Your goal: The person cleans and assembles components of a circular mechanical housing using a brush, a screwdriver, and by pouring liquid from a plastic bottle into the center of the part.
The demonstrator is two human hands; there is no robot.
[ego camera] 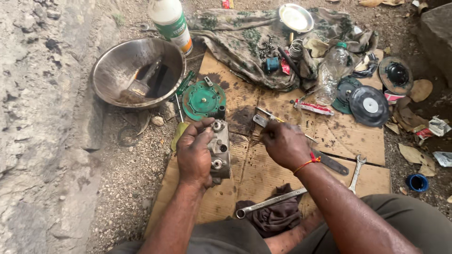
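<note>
My left hand [195, 153] grips a grey metal engine part [220, 149] with round ports, holding it upright on the stained cardboard [329, 136]. My right hand [282, 143], with a red-orange thread at the wrist, is closed around a small thin object beside that part; what it holds is too small to name. A green round metal cover [203, 99] lies just beyond the left hand. A screwdriver with a green handle [181, 96] lies to its left.
A steel bowl [117, 66] holding dark liquid and a brush sits at the left. A white plastic bottle [170, 21], camouflage cloth [235, 37], a steel lid [295, 18], a clear bottle [332, 68], black discs [369, 106], spanners [270, 202] and a dark rag [278, 216] surround me.
</note>
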